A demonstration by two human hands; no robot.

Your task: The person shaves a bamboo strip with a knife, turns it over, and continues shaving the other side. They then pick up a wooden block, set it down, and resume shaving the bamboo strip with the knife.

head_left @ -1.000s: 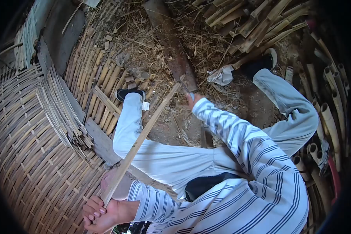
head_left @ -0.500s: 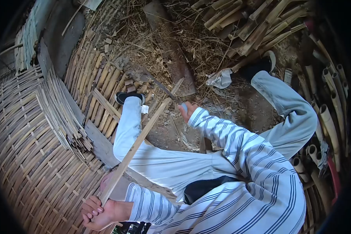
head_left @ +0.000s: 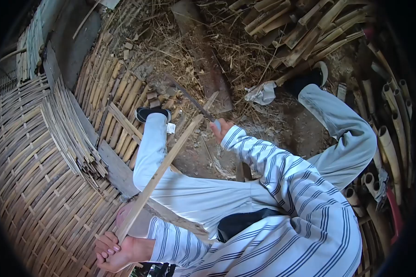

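Observation:
My left hand [head_left: 113, 251], low at the left, is wrapped round the near end of a long pale bamboo strip [head_left: 159, 174]. The strip slants up and away across my left leg to the middle of the view. My right hand [head_left: 222, 129] is closed round the handle of a long-bladed knife [head_left: 194, 102]. Its dark, narrow blade points up and left and crosses the strip near its far end. Most of the knife's handle is hidden in my fingers.
A woven bamboo panel [head_left: 46, 180] curves along the left, with thin strips [head_left: 71, 134] bundled on it. Split bamboo [head_left: 305, 32] is piled at the upper right, and bamboo tubes [head_left: 390, 152] stand at the right. A log [head_left: 203, 60] lies among shavings; crumpled white paper [head_left: 262, 93] is beside it.
Both hands keep their grips and have barely moved. The knife and the strip's far end have shifted only very slightly.

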